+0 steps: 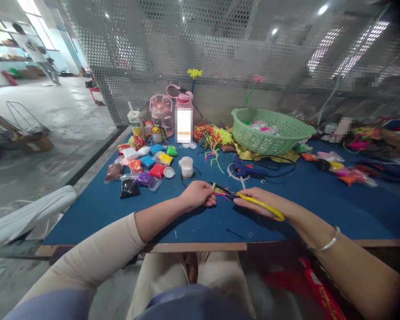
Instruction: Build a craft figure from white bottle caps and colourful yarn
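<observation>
Fingers of the left hand point(197, 194) are pinched on a small bunch of coloured strings point(221, 191), ends pointed at the right fingers. Scissors point(266, 207) are gripped in the right hand point(257, 198); dark blades are laid at the bunch, tips near the left fingertips. Blade gap can't be told.

Progress, head view: strings gathered and held, so that part is judged done. Trimming is judged in hand; no finished cut can be confirmed at this size. A tangled heap of string point(216, 134) is left unsorted, well beyond the fingers. A yellow flower point(195, 73) is stood up behind it; no link to the bunch can be proven.

Around: a glue gun point(242, 168) is parked just beyond the right fingers, cord point(288, 171) looped off rightward. Likeliest snag if the scissors are swung forward. White tub point(187, 170) is set just beyond the left hand, could be knocked. Coloured bags point(145, 179) are piled farther left. Green basket point(263, 144) is placed well beyond the right fingers, out of the way.
</observation>
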